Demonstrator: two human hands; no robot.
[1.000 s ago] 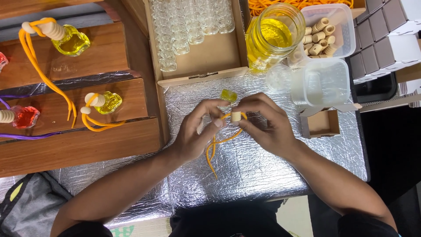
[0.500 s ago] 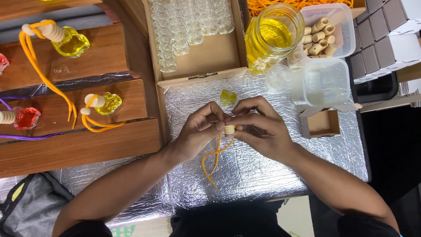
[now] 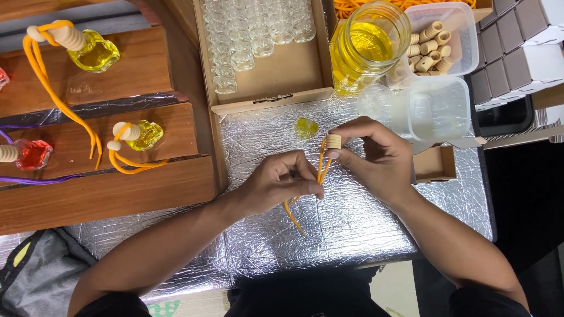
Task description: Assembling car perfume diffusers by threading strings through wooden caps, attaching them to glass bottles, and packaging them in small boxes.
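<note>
Right hand [image 3: 376, 161]: grip clamped on a ribbed wooden cap [image 3: 333, 141], thumb and forefinger pinching it, at centre of the foil-covered table [image 3: 364, 229].
Left hand [image 3: 282, 183]: grip together on an orange cord [image 3: 321, 167] just below the cap; cord ends trail toward 7 o'clock over the foil.
Small yellow bottle [image 3: 306, 127]: on the foil at 11 o'clock of the cap, near but apart from both hands.
Jar [image 3: 367, 44] of yellow liquid: 12 o'clock.
Tub [image 3: 446, 35] of spare caps: 1 o'clock, just beside the jar.
Empty tub [image 3: 437, 108]: 2 o'clock of the right hand.
Cardboard tray [image 3: 276, 76] with rows of clear bottles: 11 o'clock.
Wooden steps [image 3: 106, 176]: 9 o'clock, carrying finished bottles, yellow and red, with cords.
</note>
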